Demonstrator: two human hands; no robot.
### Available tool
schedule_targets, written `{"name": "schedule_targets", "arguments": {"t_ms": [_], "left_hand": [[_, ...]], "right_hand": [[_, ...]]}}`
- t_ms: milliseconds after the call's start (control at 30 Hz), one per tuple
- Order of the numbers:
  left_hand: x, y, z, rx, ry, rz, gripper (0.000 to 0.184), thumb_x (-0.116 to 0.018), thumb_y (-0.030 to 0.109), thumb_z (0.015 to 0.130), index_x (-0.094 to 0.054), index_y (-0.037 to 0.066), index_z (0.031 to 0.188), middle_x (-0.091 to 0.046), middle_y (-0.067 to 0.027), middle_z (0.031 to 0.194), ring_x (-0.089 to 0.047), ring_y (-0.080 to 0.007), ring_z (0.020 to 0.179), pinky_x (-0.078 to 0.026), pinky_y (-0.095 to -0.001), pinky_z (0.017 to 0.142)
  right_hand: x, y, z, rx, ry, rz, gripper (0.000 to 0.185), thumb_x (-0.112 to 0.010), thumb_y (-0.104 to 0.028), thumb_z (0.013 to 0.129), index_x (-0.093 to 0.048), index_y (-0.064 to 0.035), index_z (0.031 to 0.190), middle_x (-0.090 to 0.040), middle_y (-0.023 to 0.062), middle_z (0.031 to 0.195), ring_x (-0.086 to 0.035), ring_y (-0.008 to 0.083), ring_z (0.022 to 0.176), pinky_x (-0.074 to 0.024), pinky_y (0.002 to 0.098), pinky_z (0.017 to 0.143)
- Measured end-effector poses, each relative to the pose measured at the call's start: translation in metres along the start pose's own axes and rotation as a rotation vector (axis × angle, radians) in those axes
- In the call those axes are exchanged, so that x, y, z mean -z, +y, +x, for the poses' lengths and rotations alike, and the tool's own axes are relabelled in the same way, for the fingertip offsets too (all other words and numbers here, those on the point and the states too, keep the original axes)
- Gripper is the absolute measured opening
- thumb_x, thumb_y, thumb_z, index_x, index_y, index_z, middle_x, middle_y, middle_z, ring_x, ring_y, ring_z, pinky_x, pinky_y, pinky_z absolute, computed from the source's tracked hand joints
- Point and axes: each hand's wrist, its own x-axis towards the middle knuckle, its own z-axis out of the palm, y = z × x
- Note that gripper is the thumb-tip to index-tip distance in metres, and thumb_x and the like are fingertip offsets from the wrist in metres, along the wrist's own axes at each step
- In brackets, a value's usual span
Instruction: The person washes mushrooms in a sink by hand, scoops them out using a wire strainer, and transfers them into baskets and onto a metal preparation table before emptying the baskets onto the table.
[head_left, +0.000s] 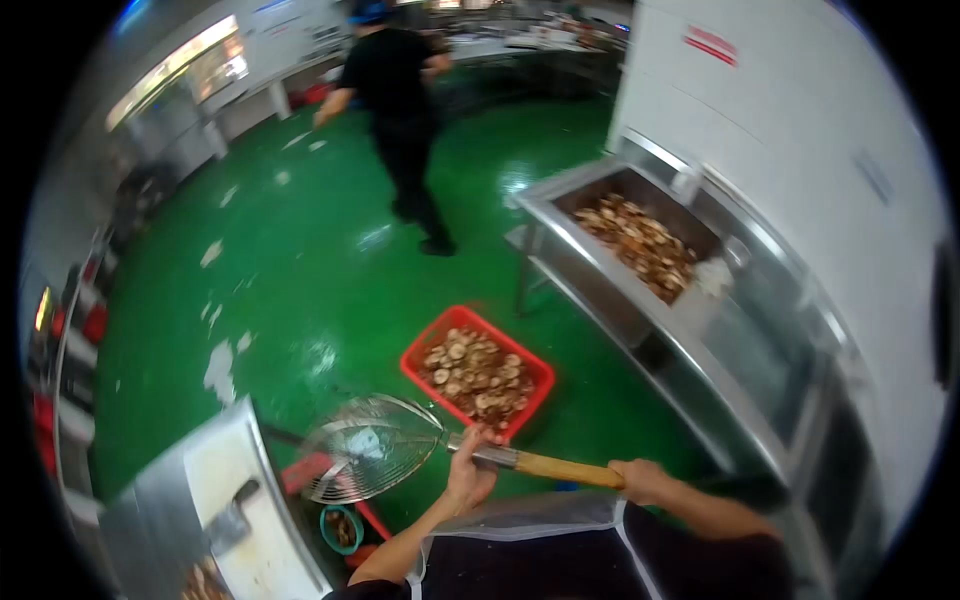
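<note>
I hold a large wire skimmer [372,447] level across my front, its round mesh head out to the left. My left hand [471,472] is wrapped round the metal neck of its handle. My right hand [643,482] grips the end of the wooden part [565,468]. Just beyond my left hand, a red plastic basket [408,357] stands on the floor, full of brown and cream pieces that look like cut mushrooms [470,370]. The skimmer's mesh looks bare of food.
At right, a steel sink [550,212] holds more mushroom pieces [640,240]. A cleaver [230,522] lies on a white board [265,545] at lower left, near a teal bowl [326,530]. A person in black [395,100] walks on the wet green floor [300,260].
</note>
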Motion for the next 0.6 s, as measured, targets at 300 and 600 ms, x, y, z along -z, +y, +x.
{"name": "schedule_targets", "arguments": {"t_ms": [300, 600], "left_hand": [[-0.163, -0.183, 0.170, 0.484, -0.003, 0.026, 0.012, -0.055, 0.014, 0.077, -0.045, 0.009, 0.073, -0.046, -0.0045, 0.066, -0.048, -0.0210, 0.068, -0.041, -0.0391, 0.078], [-0.339, -0.255, 0.376, 0.571, -0.328, 0.119, 0.021, -0.049, 0.026, 0.087, -0.044, 0.010, 0.076, -0.046, -0.0021, 0.062, -0.049, -0.0174, 0.059, -0.045, -0.0350, 0.059]], "right_hand": [[0.023, 0.196, -0.045, -0.233, 0.508, 0.070, 0.027, -0.063, -0.019, 0.067, -0.045, -0.0066, 0.082, -0.058, 0.0132, 0.075, -0.058, 0.0347, 0.067, -0.0455, 0.0440, 0.058], [0.153, 0.246, 0.036, -0.276, 0.765, 0.474, 0.045, -0.066, -0.022, 0.067, -0.045, -0.0018, 0.101, -0.057, 0.0220, 0.079, -0.057, 0.0385, 0.075, -0.0446, 0.0442, 0.065]]}}
